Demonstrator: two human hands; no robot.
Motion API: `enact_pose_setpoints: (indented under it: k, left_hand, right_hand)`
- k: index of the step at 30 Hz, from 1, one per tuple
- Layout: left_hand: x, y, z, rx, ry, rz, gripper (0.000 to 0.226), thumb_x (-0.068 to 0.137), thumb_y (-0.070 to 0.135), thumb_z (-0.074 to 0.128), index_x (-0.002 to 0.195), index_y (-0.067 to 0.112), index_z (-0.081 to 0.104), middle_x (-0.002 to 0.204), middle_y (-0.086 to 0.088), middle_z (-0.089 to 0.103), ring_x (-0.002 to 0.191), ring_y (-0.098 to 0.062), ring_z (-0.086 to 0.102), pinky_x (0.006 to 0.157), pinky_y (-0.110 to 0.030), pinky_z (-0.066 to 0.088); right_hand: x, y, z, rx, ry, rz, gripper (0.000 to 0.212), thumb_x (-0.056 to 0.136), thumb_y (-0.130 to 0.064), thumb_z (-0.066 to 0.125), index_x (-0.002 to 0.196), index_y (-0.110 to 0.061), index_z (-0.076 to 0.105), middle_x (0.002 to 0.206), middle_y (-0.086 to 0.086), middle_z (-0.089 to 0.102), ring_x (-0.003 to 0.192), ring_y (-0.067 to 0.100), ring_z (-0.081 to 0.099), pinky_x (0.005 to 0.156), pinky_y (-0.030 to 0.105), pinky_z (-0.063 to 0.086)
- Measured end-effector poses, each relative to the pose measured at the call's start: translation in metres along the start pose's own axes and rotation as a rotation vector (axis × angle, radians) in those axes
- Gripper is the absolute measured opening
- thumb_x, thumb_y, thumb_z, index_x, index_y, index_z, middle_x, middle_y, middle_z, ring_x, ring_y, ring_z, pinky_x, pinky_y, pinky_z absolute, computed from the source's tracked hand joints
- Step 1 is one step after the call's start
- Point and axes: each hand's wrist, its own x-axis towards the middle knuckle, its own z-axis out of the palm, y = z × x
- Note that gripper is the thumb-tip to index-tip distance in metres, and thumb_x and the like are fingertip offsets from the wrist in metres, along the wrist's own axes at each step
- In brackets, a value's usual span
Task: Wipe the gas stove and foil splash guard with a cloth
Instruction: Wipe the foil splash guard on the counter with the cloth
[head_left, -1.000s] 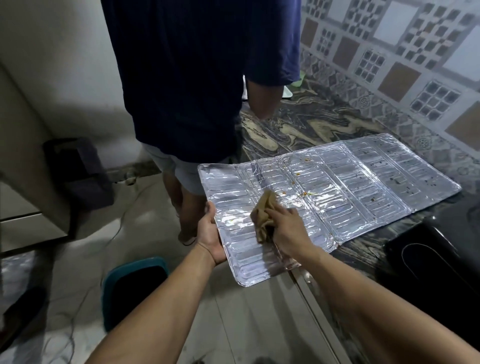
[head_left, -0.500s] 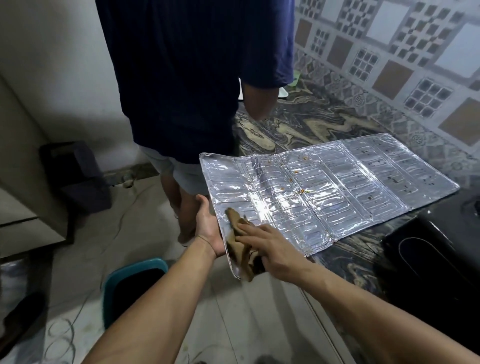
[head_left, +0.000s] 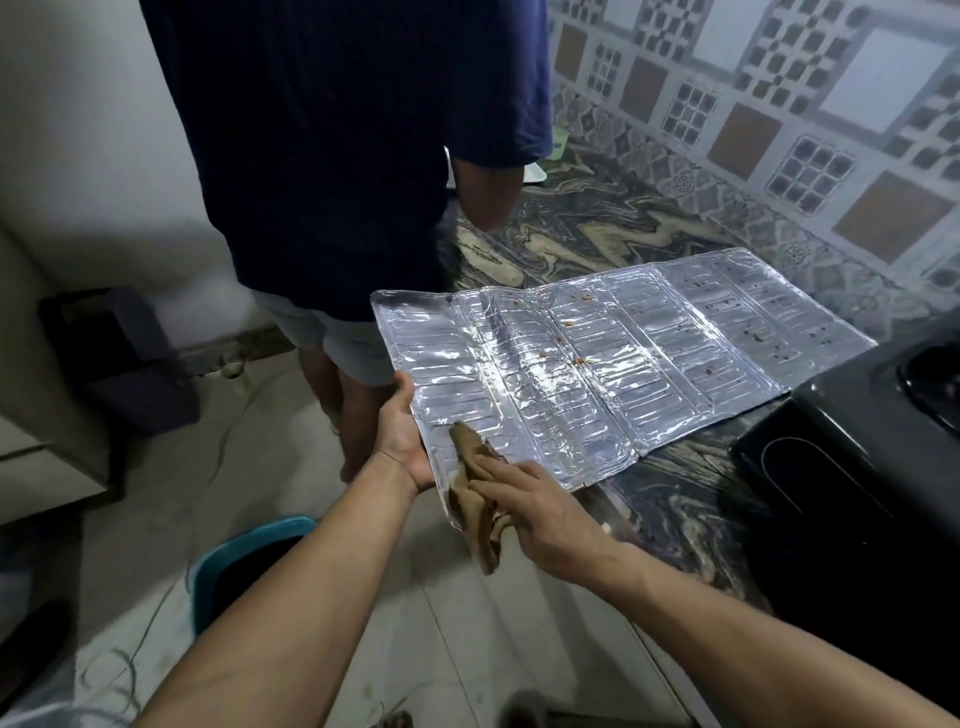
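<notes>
The right hand (head_left: 540, 514) lies with its fingers nearly straight, pressing the brown cloth (head_left: 475, 506) flat against the near corner of the foil splash guard (head_left: 597, 374). A second ago that cloth sat bunched further up the guard, towards its middle; it has since been drawn down to the overhanging corner, where its tail droops off the guard's edge. The left hand (head_left: 402, 431) has stayed at the guard's near-left edge, palm up beneath the sheet with the thumb lying along the edge, supporting it; whether the fingers underneath curl to grip cannot be told. I judge that one stroke on the near panel is finishing, while the orange and dark specks on the guard's middle and far panels remain to be wiped.

The guard is thin, shiny embossed foil, ribbed with rows of oblong bumps and creased into panels, so it flexes easily. Most of it lies flat on the swirled dark marble counter (head_left: 597, 244). The glossy black gas stove (head_left: 841, 457) stands just beside the guard's right end, untouched by the cloth
</notes>
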Motion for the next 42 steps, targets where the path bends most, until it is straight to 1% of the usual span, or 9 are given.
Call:
enact_pose_setpoints:
  k: [8,13,18,23,28,30,34,38,42]
  left_hand:
    - [-0.007,0.003,0.005,-0.035,-0.03,-0.002,0.084,0.085,0.074,0.031,0.122,0.006,0.063,0.126,-0.025,0.06,0.112,-0.045,0.059,0.085,-0.055,0.049]
    - [-0.008,0.0,0.008,-0.008,0.018,-0.013,0.08,0.088,0.072,0.03,0.119,0.006,0.065,0.121,-0.024,0.064,0.105,-0.043,0.064,0.078,-0.051,0.055]
    - [-0.009,0.0,0.007,0.063,0.111,-0.041,0.068,0.093,0.061,0.032,0.123,0.007,0.06,0.122,-0.023,0.064,0.11,-0.041,0.06,0.086,-0.053,0.048]
    - [-0.01,-0.001,0.011,0.095,0.16,-0.062,0.065,0.097,0.057,0.029,0.116,0.004,0.061,0.111,-0.023,0.068,0.104,-0.04,0.062,0.083,-0.052,0.048]
    - [-0.011,-0.001,0.007,0.095,0.126,-0.08,0.069,0.096,0.06,0.023,0.112,0.005,0.061,0.102,-0.022,0.071,0.095,-0.039,0.065,0.078,-0.051,0.048]
    - [-0.011,0.0,0.005,0.097,0.115,-0.088,0.07,0.096,0.06,0.024,0.114,0.004,0.061,0.106,-0.023,0.07,0.098,-0.04,0.064,0.081,-0.052,0.048]
    - [-0.012,0.003,-0.002,0.157,0.152,-0.111,0.065,0.098,0.056,0.026,0.114,0.004,0.061,0.107,-0.022,0.07,0.095,-0.039,0.068,0.079,-0.051,0.05]
    - [-0.013,0.001,-0.005,0.251,0.223,-0.126,0.041,0.101,0.032,0.041,0.128,0.003,0.055,0.12,-0.022,0.065,0.109,-0.039,0.062,0.088,-0.053,0.05]
    - [-0.014,-0.003,-0.003,0.329,0.284,-0.129,0.026,0.096,0.007,0.05,0.12,-0.002,0.056,0.093,-0.017,0.072,0.08,-0.032,0.071,0.066,-0.045,0.06]
  right_hand:
    - [-0.019,0.055,-0.037,-0.444,0.102,0.204,0.035,0.076,-0.01,0.044,0.096,-0.01,0.073,0.119,0.007,0.067,0.084,0.036,0.057,0.068,0.043,0.052]
    - [-0.005,0.071,-0.05,0.094,0.327,0.765,0.036,0.079,-0.004,0.045,0.094,-0.021,0.073,0.097,0.007,0.071,0.087,0.027,0.061,0.072,0.027,0.046]
    - [0.006,0.085,-0.069,0.031,0.365,1.062,0.025,0.085,-0.006,0.047,0.101,-0.014,0.064,0.095,0.012,0.062,0.092,0.032,0.057,0.071,0.031,0.042]
    - [0.005,0.081,-0.083,-0.272,-0.05,0.857,0.029,0.087,-0.015,0.051,0.108,-0.026,0.068,0.095,0.008,0.063,0.094,0.03,0.059,0.077,0.033,0.047]
    - [0.013,0.083,-0.104,-0.284,-0.195,0.913,0.015,0.087,-0.015,0.052,0.087,-0.006,0.064,0.105,0.014,0.067,0.085,0.026,0.061,0.063,0.026,0.041]
    - [0.019,0.089,-0.124,-0.275,-0.175,0.928,0.023,0.087,-0.012,0.05,0.1,0.002,0.063,0.107,0.019,0.067,0.094,0.031,0.064,0.066,0.029,0.045]
    - [0.022,0.092,-0.134,-0.199,-0.037,0.876,0.019,0.08,-0.001,0.051,0.09,-0.003,0.067,0.076,0.011,0.067,0.062,0.024,0.068,0.054,0.03,0.053]
    - [0.01,0.097,-0.09,-0.273,-0.069,0.669,0.035,0.079,0.001,0.051,0.109,-0.006,0.067,0.114,0.016,0.057,0.104,0.034,0.058,0.084,0.033,0.047]
    - [0.024,0.115,-0.079,-0.27,0.098,0.571,0.044,0.082,-0.002,0.05,0.123,-0.015,0.061,0.132,0.011,0.046,0.113,0.035,0.046,0.095,0.041,0.042]
